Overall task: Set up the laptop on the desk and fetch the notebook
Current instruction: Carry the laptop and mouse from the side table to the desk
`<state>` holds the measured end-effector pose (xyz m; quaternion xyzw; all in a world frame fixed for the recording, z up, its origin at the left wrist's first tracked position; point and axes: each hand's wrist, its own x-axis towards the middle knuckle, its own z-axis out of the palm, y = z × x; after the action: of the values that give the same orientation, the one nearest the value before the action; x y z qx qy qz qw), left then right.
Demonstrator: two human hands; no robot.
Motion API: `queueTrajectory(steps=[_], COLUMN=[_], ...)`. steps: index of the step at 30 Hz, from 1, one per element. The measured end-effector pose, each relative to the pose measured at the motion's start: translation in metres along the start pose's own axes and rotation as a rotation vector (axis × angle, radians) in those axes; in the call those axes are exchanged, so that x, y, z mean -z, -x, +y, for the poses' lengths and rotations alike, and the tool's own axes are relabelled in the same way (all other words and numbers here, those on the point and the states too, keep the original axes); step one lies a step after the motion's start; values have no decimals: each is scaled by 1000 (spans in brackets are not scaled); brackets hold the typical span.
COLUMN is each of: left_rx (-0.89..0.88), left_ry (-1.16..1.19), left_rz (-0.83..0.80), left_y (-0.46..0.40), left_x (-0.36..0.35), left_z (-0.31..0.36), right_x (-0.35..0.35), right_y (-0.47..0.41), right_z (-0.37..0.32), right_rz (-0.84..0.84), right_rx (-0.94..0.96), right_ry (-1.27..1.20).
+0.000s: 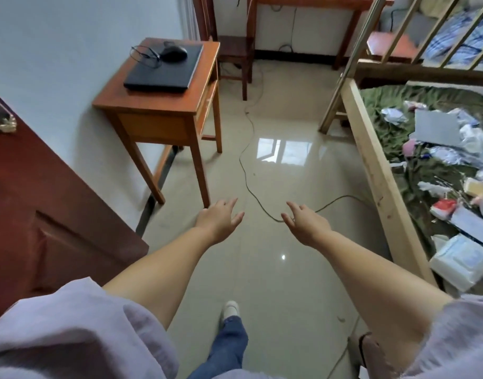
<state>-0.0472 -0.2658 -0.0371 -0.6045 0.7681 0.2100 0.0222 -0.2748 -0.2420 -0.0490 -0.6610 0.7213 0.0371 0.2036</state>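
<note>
A closed black laptop [163, 71] lies flat on a small wooden desk [185, 105] against the left wall. A black mouse [173, 53] with its coiled cable rests on the laptop's lid. Both of my arms reach forward over the tiled floor, well short of the desk. My left hand [220, 218] is open with fingers spread, holding nothing. My right hand [306, 222] is open too, palm turned inward. I cannot pick out a notebook for certain; a flat grey sheet or board [434, 127] lies among the clutter on the bed.
A dark red door [43, 214] stands open at the left. A cable [248, 165] snakes across the floor between desk and bed. The wooden bed frame [377, 170] at right holds green bedding and scattered packets. A chair [235, 53] and another table [311, 1] stand at the back.
</note>
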Motion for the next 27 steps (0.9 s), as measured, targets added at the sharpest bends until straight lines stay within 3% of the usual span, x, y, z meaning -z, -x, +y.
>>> queueTrajectory(steps=[7, 14, 22, 27], left_rx=[-48, -54, 173, 347], left_ry=[86, 101, 310, 331], left_rz=[68, 80, 162, 247], left_y=[-150, -286, -437, -495], left_x=[78, 117, 172, 200], left_z=[3, 17, 20, -14], right_x=[88, 144, 234, 272], right_y=[-131, -283, -474, -571], right_z=[5, 24, 26, -14], right_rz=[99, 85, 23, 9], right_rx=[-3, 16, 198, 318], right_ry=[-40, -3, 82, 132])
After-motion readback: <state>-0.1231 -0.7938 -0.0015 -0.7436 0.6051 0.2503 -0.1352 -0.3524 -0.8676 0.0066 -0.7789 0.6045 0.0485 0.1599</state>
